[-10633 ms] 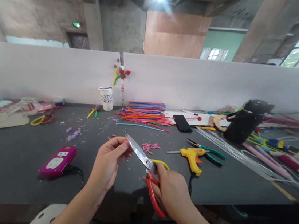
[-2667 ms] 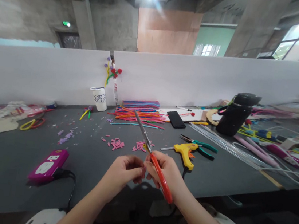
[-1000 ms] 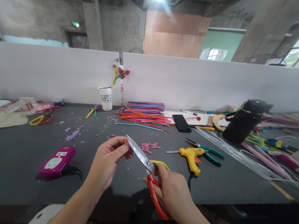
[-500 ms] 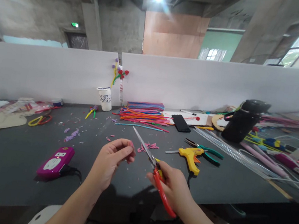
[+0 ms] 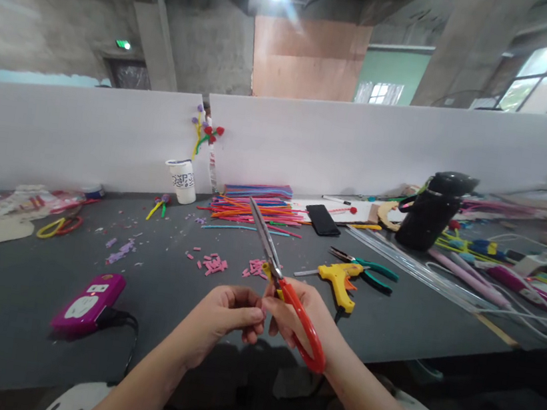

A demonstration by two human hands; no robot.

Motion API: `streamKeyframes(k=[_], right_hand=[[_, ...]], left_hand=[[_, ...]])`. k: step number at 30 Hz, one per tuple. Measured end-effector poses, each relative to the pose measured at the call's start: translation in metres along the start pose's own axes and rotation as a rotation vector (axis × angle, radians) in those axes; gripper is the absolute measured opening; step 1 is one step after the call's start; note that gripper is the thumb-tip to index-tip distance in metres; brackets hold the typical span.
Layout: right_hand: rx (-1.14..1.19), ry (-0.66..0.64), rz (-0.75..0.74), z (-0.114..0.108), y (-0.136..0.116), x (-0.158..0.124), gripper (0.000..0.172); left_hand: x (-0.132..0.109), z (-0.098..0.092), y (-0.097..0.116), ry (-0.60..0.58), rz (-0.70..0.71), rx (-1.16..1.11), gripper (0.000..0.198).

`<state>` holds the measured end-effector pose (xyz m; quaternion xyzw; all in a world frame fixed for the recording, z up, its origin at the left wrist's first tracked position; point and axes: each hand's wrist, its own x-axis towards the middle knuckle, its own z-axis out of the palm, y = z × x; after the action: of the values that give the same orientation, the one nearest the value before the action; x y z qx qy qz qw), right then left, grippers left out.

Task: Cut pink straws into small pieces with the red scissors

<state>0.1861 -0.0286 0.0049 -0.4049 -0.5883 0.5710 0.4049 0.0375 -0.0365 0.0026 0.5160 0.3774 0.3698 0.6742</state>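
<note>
My right hand (image 5: 299,313) grips a pair of red-handled scissors (image 5: 268,248), the blades pointing up and away from me and lying together. Close beside it, my left hand (image 5: 233,317) is closed in a pinch, its fingertips meeting those of the right hand. A small pink pipe cleaner piece (image 5: 264,309) shows between the fingertips, mostly hidden. Beyond the hands lie two little heaps of cut pink pipe cleaner pieces, a left heap (image 5: 214,264) and a right heap (image 5: 256,268), the latter partly behind the scissors.
Right of the hands lie a yellow glue gun (image 5: 339,281) and green-handled pliers (image 5: 375,272). Coloured pipe cleaners (image 5: 253,209), a phone (image 5: 322,219), a white cup (image 5: 182,181) and a black flask (image 5: 431,212) stand farther back. A magenta device (image 5: 90,305) with a cable sits left.
My hands have come together, the left moving right and nearer me. The scissors have turned more upright. The left pink heap, earlier behind my left hand, is now uncovered. The view has shifted slightly right.
</note>
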Motion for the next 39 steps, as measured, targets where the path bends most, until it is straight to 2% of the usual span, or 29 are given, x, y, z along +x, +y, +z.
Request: streamKeyframes(k=[3,9,13,16,19,24,27,32,39], right_hand=[[-0.035,0.003,0.015,0.0,-0.002,-0.001,0.008],[-0.121,0.116,0.018,0.003,0.005,0.001,0.006],[-0.16,0.117,0.001,0.003,0.008,0.002,0.011],[-0.27,0.138,-0.111,-0.001,0.011,0.001,0.018],[-0.494,0.164,-0.221,-0.005,0.015,-0.004,0.019],[-0.802,0.115,-0.2,-0.002,0.016,-0.017,0.026],[-0.932,0.103,-0.233,0.0,0.017,-0.022,0.029],[-1.14,0.162,-0.306,-0.002,0.024,-0.022,0.023],[-1.257,0.202,-0.347,-0.002,0.029,-0.018,0.026]], left_hand=[[0.002,0.0,-0.002,0.025,0.036,0.057,0.011],[0.006,0.003,-0.005,0.171,0.09,0.228,0.01],[0.005,0.004,-0.005,0.202,0.126,0.29,0.006],[0.003,0.0,-0.001,0.262,0.18,0.206,0.006],[0.0,-0.009,0.008,0.354,0.272,0.053,0.009],[-0.005,-0.018,0.019,0.465,0.364,-0.169,0.008],[-0.006,-0.017,0.022,0.477,0.389,-0.194,0.007],[-0.008,-0.014,0.021,0.461,0.426,-0.208,0.003],[-0.009,-0.014,0.02,0.467,0.435,-0.18,0.003]])
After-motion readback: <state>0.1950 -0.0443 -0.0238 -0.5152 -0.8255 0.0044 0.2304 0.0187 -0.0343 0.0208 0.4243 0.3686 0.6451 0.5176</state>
